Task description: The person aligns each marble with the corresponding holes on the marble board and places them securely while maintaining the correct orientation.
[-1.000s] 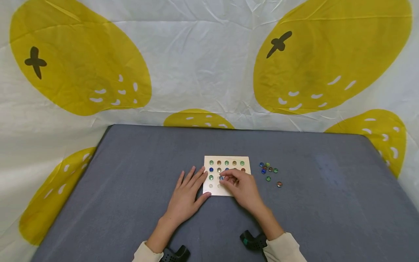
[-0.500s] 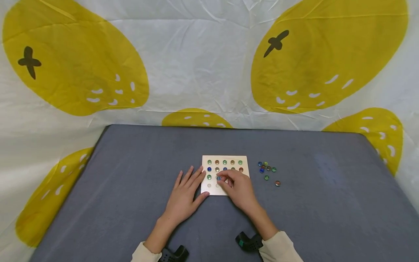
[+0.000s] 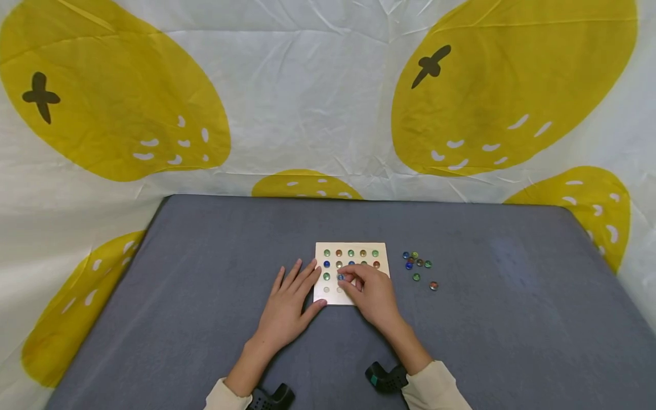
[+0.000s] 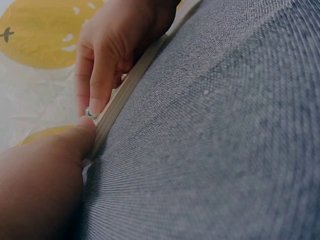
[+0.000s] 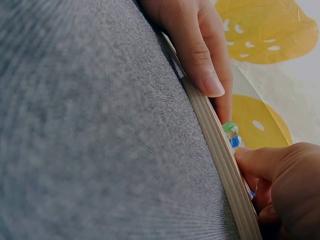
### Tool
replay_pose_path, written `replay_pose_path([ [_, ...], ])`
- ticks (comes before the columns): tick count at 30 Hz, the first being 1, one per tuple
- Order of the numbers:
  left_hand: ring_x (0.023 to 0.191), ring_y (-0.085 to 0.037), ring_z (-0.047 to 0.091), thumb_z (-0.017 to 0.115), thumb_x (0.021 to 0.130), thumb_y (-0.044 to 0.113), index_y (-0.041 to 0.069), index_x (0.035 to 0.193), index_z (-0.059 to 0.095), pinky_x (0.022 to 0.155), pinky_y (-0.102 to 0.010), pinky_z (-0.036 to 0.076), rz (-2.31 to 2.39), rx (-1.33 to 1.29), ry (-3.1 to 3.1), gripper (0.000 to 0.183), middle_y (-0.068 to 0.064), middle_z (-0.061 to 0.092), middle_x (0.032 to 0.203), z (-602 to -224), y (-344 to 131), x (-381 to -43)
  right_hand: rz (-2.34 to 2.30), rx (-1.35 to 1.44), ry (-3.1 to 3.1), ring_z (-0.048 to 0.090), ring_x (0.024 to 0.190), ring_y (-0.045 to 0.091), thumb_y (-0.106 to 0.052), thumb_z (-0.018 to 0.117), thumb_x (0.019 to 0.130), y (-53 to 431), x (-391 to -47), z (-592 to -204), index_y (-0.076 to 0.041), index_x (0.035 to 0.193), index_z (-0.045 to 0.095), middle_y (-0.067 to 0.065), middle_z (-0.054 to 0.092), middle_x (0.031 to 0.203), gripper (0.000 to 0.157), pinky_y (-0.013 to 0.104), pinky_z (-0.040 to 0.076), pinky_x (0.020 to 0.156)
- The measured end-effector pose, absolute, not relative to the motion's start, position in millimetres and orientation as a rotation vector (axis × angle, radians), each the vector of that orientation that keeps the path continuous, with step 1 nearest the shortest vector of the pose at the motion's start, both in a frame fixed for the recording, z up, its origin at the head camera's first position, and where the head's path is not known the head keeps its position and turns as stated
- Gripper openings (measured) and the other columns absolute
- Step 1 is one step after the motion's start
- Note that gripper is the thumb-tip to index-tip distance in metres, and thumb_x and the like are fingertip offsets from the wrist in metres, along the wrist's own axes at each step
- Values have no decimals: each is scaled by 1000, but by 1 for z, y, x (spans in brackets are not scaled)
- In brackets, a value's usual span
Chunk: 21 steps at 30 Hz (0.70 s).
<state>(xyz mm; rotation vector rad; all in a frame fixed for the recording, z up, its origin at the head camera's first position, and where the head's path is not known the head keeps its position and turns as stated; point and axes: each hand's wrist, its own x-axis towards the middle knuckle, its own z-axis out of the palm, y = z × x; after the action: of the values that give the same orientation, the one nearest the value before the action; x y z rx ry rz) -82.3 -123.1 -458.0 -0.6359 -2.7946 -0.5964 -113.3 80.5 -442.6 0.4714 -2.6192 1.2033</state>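
Note:
In the head view, a pale wooden board (image 3: 332,298) with rows of round hollows lies on the table. Glass marbles fill its visible upper rows, and a green marble (image 3: 326,277) sits at the left of the third row. The person's right hand (image 3: 374,293) pinches a blue marble (image 3: 340,277) between thumb and fingertips at the hollow beside that green one. It hides the board's lower right part. Flat beside the board, the left hand (image 3: 286,307) has straight fingers touching its left edge. From the left wrist, the pinched marble (image 4: 90,113) shows between the fingertips.
To the right of the board, several loose marbles (image 3: 411,260) lie in a cluster. A green marble (image 3: 416,277) and a reddish-brown marble (image 3: 434,286) lie apart from it. Behind the grey table (image 3: 230,228) hangs a white cloth (image 3: 312,102) with yellow shapes.
The head view has shifted slightly. Relative to the board, both hands keep almost the same place, and the right hand still pinches the blue marble.

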Motion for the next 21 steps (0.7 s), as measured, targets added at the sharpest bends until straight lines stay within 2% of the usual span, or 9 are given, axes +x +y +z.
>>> replay_pose_path([
  [21, 141, -29, 26, 59, 93, 45, 15, 146, 43, 112, -55, 15, -586, -639, -2785, 62, -1, 35, 152, -461, -123, -83, 1208, 474, -2602, 43, 54, 1, -11, 81, 76, 80, -115, -445, -14, 94, 75, -11, 58, 71, 19, 23, 37, 50],
])
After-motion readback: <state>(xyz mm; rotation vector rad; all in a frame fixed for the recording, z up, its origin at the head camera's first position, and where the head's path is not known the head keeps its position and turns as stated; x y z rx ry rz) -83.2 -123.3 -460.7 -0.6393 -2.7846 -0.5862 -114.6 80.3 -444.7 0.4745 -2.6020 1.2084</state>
